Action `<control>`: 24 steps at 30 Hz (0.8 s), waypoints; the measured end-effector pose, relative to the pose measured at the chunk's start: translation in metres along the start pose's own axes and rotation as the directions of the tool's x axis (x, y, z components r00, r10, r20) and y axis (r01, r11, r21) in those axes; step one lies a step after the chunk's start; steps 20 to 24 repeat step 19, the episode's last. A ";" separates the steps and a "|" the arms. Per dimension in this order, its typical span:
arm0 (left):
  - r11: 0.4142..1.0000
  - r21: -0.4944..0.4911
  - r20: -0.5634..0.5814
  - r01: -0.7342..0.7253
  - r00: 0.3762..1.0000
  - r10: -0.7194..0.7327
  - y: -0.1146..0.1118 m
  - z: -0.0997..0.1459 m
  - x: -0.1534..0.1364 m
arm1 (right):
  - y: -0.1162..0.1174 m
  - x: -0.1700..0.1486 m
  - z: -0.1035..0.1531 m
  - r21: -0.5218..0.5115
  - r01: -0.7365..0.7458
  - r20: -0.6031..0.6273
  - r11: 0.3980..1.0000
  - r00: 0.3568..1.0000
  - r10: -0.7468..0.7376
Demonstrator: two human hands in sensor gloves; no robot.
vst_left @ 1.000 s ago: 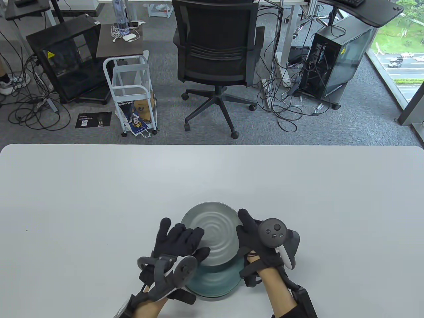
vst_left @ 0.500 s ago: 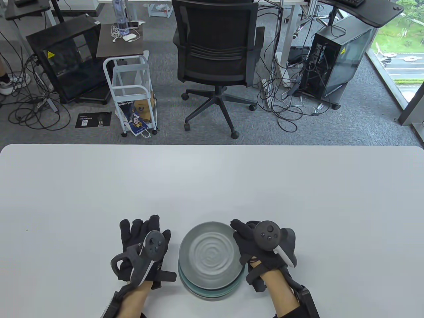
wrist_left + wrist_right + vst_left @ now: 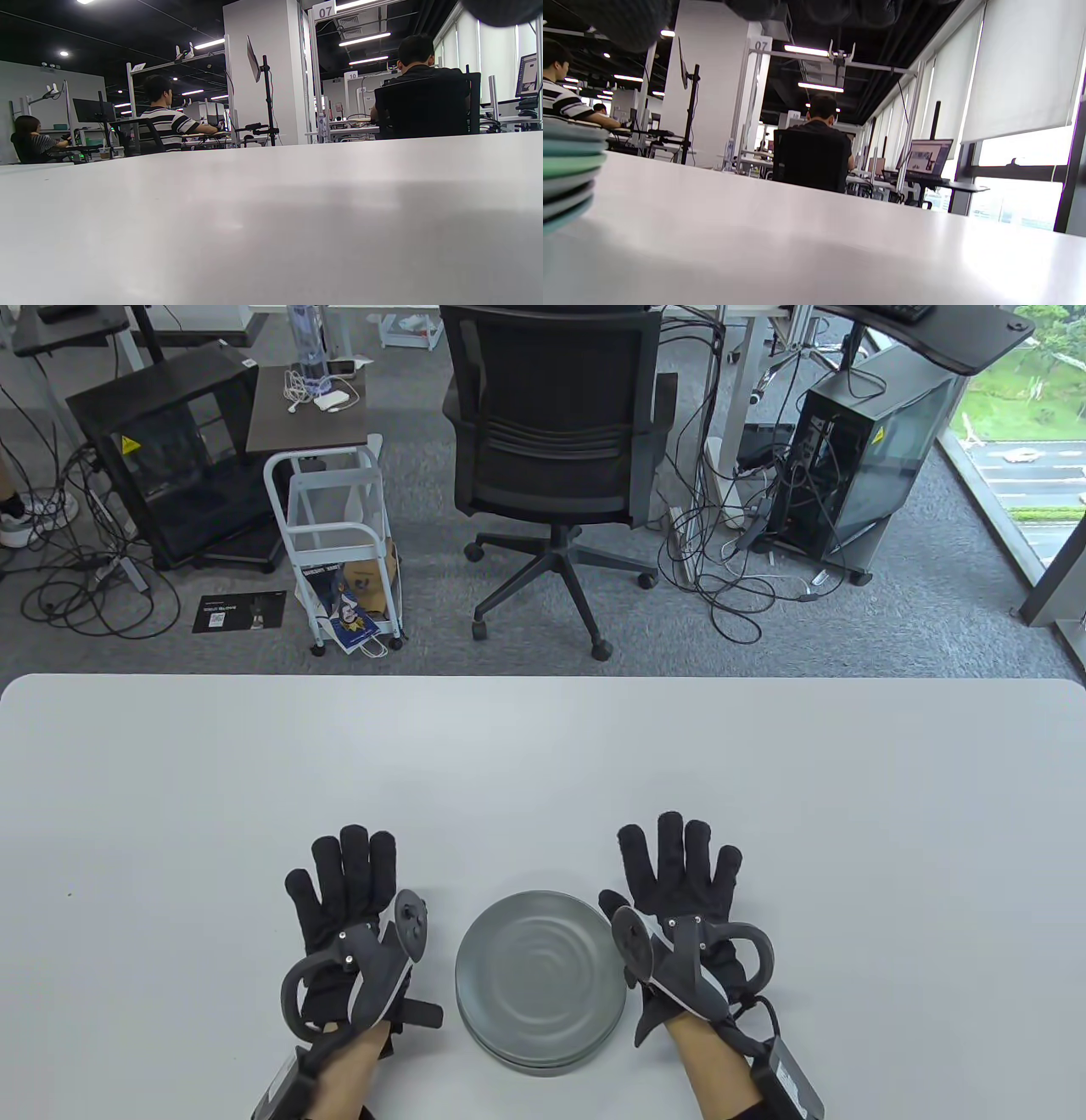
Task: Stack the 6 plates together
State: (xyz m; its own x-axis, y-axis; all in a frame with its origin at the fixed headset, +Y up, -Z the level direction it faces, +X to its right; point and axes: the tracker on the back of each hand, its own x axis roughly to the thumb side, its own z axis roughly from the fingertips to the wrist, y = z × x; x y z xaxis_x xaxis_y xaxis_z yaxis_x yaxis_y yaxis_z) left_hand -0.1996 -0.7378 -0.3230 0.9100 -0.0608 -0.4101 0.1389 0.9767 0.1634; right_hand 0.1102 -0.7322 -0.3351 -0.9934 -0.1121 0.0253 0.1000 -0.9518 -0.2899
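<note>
A stack of grey and teal plates [image 3: 540, 980] stands on the white table [image 3: 543, 780] near its front edge, a grey ridged plate on top. My left hand [image 3: 344, 891] lies flat on the table left of the stack, fingers spread, holding nothing. My right hand [image 3: 683, 874] lies flat right of the stack, fingers spread, holding nothing. Neither hand touches the plates. The stack's edge shows at the left of the right wrist view [image 3: 568, 178], several rims one over another. The left wrist view shows only bare table [image 3: 271, 220].
An office chair [image 3: 551, 458] stands beyond the table's far edge, with a small white cart [image 3: 339, 543] and computer cases on the floor. Nothing else stands on the table.
The top grey plate has settled squarely onto the stack. Both hands let go, moved outward to either side and now lie flat with fingers spread.
</note>
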 end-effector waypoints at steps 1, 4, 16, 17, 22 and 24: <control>1.000 -0.005 0.005 -0.010 1.000 0.010 0.001 0.000 0.000 | 0.002 -0.001 0.000 0.011 0.010 -0.001 1.000 1.000 -0.010; 1.000 -0.014 0.012 -0.017 1.000 0.018 0.001 0.000 0.000 | 0.007 -0.004 -0.002 0.042 0.032 -0.007 0.999 0.999 -0.032; 1.000 -0.013 0.051 -0.025 0.998 0.025 0.001 0.001 0.002 | 0.008 -0.006 -0.002 0.057 0.051 -0.004 0.997 0.999 -0.051; 1.000 -0.011 0.052 -0.025 0.998 0.025 0.000 0.000 0.003 | 0.008 -0.006 -0.002 0.059 0.056 -0.004 0.997 0.998 -0.055; 1.000 -0.011 0.054 -0.027 0.998 0.027 0.000 0.001 0.003 | 0.009 -0.006 -0.002 0.061 0.066 -0.006 0.996 0.998 -0.066; 1.000 -0.011 0.054 -0.027 0.998 0.027 0.000 0.001 0.003 | 0.009 -0.006 -0.002 0.061 0.066 -0.006 0.996 0.998 -0.066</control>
